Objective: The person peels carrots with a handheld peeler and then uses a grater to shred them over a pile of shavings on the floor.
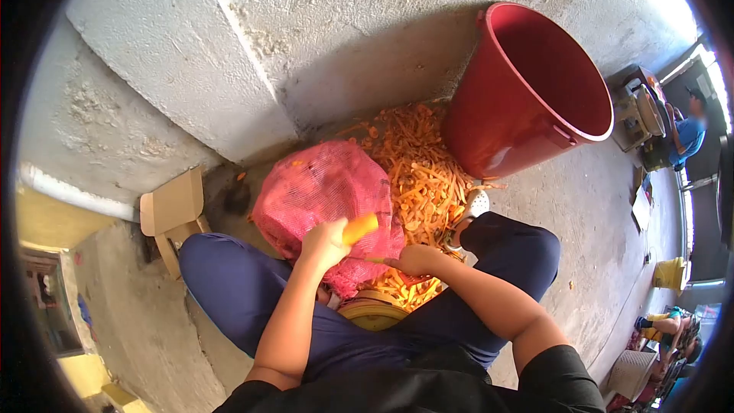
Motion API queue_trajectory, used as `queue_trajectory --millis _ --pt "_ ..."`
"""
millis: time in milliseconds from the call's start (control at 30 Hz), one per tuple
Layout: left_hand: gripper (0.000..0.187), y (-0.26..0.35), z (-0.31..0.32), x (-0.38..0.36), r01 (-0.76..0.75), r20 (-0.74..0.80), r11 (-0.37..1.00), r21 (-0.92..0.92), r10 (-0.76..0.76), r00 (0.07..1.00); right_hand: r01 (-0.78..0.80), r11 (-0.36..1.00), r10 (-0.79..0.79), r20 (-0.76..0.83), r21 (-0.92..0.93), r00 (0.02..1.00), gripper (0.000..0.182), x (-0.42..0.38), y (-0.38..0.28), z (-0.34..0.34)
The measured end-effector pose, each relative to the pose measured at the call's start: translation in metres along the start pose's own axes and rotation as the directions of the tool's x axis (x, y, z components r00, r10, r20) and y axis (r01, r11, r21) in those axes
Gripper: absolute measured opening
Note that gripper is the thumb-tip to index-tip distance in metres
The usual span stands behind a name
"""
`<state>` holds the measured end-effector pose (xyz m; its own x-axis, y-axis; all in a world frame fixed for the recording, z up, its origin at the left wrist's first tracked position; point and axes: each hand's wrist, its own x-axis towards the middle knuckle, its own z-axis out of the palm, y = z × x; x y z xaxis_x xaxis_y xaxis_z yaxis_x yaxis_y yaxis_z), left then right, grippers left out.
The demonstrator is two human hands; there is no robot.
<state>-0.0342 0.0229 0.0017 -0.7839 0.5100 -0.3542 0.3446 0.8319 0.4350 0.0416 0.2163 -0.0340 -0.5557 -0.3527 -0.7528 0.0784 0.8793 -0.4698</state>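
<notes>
My left hand (324,243) is closed around a thick orange-yellow carrot (360,228), its blunt end sticking out to the right. In my right hand (419,260) is a knife (375,260), its thin blade pointing left beneath the carrot; the blade is partly blurred. Both hands are above a full pink mesh sack (325,195) that leans between my knees. Behind and beside the sack lies a heap of orange peelings (424,183). Below my hands, between my thighs, is the rim of a yellow tub (372,313), mostly hidden, with orange strips (401,287) near it.
A tall red bin (497,99) stands tilted in view beyond the peelings, near the rough wall (359,23). An open cardboard box (174,206) is by my left knee. Far right, one person in blue (688,138) sits, and another person (673,333) bends near a pale basket (631,373).
</notes>
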Motion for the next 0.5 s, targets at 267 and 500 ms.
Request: queue_trajectory --millis 267,500 --pt "0.035 0.134 -0.094 0.078 -0.522 -0.557 0.778 0.349 0.620 0.553 0.056 0.998 -0.056 0.009 -0.043 0.998 0.065 0.025 0.027 0.016" --pt "0.027 0.205 -0.175 0.069 -0.747 -0.883 0.562 0.354 0.465 -0.069 -0.041 0.998 0.038 -0.058 -0.038 0.998 0.063 0.003 0.013 -0.026"
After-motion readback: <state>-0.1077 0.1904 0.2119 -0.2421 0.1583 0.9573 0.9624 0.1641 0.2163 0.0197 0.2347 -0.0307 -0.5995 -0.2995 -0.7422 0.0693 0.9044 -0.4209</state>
